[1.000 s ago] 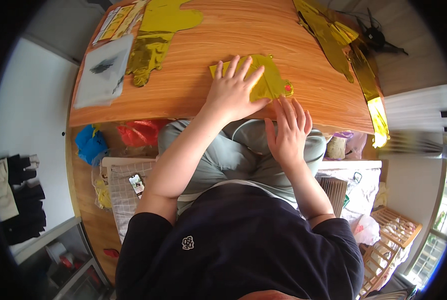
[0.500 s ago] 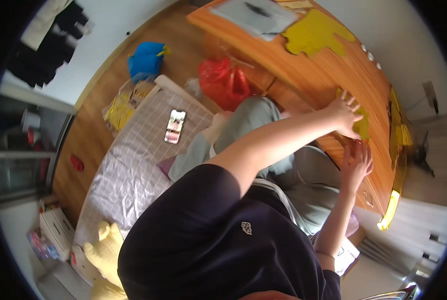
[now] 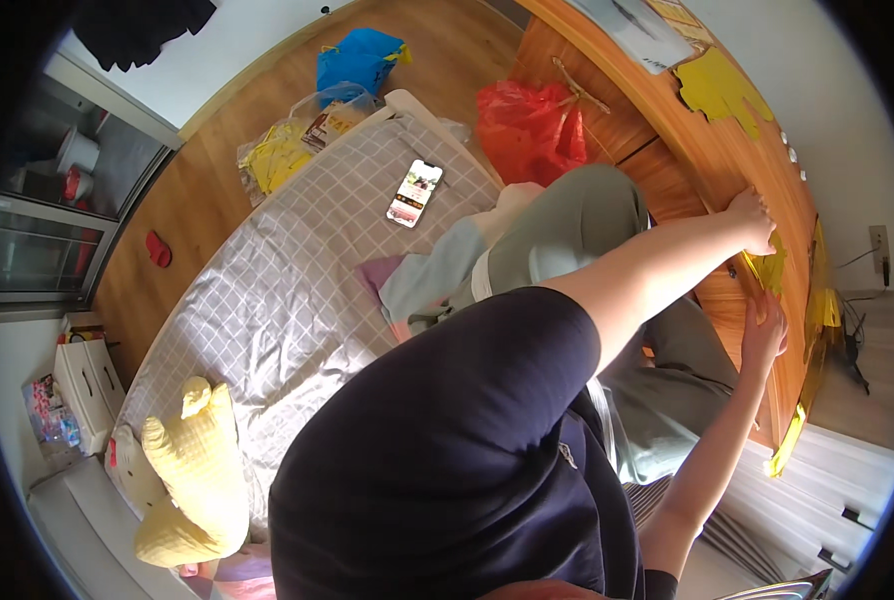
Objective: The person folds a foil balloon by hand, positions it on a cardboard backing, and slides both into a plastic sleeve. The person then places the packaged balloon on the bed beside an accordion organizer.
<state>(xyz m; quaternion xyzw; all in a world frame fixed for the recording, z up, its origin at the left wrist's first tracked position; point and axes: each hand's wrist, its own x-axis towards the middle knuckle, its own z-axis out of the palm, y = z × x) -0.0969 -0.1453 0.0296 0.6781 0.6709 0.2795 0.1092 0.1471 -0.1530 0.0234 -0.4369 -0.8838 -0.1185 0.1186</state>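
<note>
Between my two hands, at the near edge of the wooden desk (image 3: 708, 165), is a thin, shiny yellow sheet (image 3: 770, 262), folded or bent near that edge. My left hand (image 3: 753, 222) reaches across with its fingers curled in at the sheet's upper end. On the other end, the fingertips of my right hand (image 3: 765, 330) come together at the sheet's lower corner. My hands partly cover the sheet, so its full outline is hidden.
A larger, ragged yellow sheet (image 3: 719, 88) lies farther up the desk, and yellow strips (image 3: 789, 440) hang by its right end. A lit phone (image 3: 414, 193) rests on the checked bed (image 3: 297, 240). Red (image 3: 532, 135) and blue (image 3: 355, 65) bags stand on the floor.
The view has turned, shifting the scene. My left fingers, spread over the yellow sheet before, are now curled in at it. My right fingertips remain at its lower end.
</note>
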